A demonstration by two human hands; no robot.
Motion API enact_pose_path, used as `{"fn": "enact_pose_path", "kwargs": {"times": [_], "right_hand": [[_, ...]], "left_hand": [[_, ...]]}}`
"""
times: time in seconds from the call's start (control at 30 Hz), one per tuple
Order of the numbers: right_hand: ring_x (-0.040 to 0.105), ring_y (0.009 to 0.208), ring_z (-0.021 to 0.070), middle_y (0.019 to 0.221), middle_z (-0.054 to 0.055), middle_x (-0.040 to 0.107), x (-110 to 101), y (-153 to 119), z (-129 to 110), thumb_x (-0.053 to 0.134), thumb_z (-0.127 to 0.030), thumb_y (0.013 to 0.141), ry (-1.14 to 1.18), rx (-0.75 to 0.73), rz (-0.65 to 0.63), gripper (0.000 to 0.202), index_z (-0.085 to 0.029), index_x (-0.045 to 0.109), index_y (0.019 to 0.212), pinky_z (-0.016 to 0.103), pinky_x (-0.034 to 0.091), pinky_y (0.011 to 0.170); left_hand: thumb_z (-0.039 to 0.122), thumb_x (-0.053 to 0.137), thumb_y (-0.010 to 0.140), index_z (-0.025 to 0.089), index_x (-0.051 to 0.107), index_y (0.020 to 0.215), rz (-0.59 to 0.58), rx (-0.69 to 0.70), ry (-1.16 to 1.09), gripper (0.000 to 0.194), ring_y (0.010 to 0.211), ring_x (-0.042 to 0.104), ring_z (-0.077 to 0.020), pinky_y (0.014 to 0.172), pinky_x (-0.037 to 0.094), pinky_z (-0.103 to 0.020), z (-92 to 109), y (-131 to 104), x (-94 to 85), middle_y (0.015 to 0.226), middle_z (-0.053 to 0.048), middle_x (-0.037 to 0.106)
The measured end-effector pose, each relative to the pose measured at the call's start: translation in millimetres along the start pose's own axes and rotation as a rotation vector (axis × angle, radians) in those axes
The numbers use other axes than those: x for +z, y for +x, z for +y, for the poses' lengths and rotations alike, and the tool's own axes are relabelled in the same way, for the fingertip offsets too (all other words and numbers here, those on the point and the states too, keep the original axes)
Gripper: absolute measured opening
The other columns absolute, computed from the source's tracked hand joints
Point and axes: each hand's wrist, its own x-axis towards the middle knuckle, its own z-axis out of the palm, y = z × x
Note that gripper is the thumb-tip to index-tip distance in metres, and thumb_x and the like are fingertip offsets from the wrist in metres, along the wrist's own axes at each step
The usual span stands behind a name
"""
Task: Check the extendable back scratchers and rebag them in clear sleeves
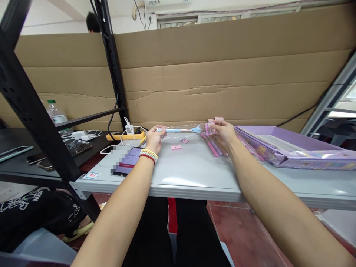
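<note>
A light-blue back scratcher [174, 130] with a metal shaft and hand-shaped end lies level in a clear plastic bag, held just above the table. My left hand [154, 138] is closed on its handle end through the bag. With its fingers pinched, my right hand [224, 130] grips a small pink card [210, 128] at the bag's other end, beside the scratcher's claw. Two more pink cards, a nearer one [176, 147] and a farther one [184, 141], lie on the table below. Pink and purple handles [210, 145] in clear wrapping rest under my right hand.
A purple box [294, 159] holding wrapped items stands at the right of the grey table [194, 174]. Left are a phone [126, 163], a yellow power strip [126, 136] and white cables. Cardboard [208, 81] walls the back; a black metal post [111, 63] rises left.
</note>
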Motion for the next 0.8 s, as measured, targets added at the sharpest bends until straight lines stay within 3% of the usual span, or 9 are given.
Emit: {"fn": "enact_pose_path", "kwargs": {"times": [0.13,0.33,0.53,0.67,0.8], "right_hand": [[0.059,0.052,0.0131,0.061,0.002,0.064,0.6,-1.8,-4.3,0.065,-0.005,0.057,-0.061,0.034,-0.028,0.018,-0.013,0.065,0.073,0.025,0.05,0.047],[0.064,0.061,0.0152,0.066,0.003,0.068,-3.7,-1.3,2.8,0.068,0.002,0.051,-0.265,0.015,-0.144,0.027,-0.013,0.067,0.073,0.025,0.056,0.054],[0.063,0.057,0.0168,0.062,0.004,0.067,-6.6,0.2,4.8,0.072,0.004,0.046,-0.312,0.042,-0.098,0.031,-0.012,0.065,0.071,0.029,0.057,0.055],[0.064,0.062,0.0167,0.07,0.005,0.068,-7.2,-4.6,2.1,0.079,-0.003,0.045,-0.302,0.045,-0.187,0.036,-0.012,0.065,0.077,0.028,0.056,0.058],[0.066,0.071,0.0174,0.081,0.005,0.069,-6.0,-5.5,-2.9,0.076,-0.025,0.063,-0.131,0.103,-0.301,0.027,-0.017,0.063,0.085,0.03,0.056,0.062]], "left_hand": [[0.003,0.072,0.061,0.015,0.057,0.081,0.012,0.007,0.005,0.028,0.071,0.064,-0.0115,0.073,0.049,-0.027,-0.4,0.9,-0.8,0.084,-0.006,0.071],[0.001,0.072,0.062,0.015,0.058,0.081,0.037,0.005,-0.004,0.027,0.07,0.064,-0.0116,0.075,0.048,-0.028,1.1,0.6,-0.1,0.081,-0.005,0.07],[-0.002,0.068,0.066,0.015,0.057,0.081,0.035,-0.006,-0.011,0.025,0.068,0.063,-0.0103,0.074,0.047,-0.027,3.0,-1.7,1.2,0.079,-0.004,0.069],[-0.001,0.069,0.064,0.015,0.057,0.081,0.032,-0.007,-0.011,0.026,0.067,0.062,-0.0099,0.072,0.047,-0.026,2.8,-1.8,1.1,0.078,-0.003,0.069],[-0.001,0.07,0.064,0.015,0.057,0.081,0.032,-0.003,-0.021,0.026,0.068,0.063,-0.0105,0.072,0.047,-0.027,2.3,-0.9,0.8,0.077,-0.003,0.069]]}}
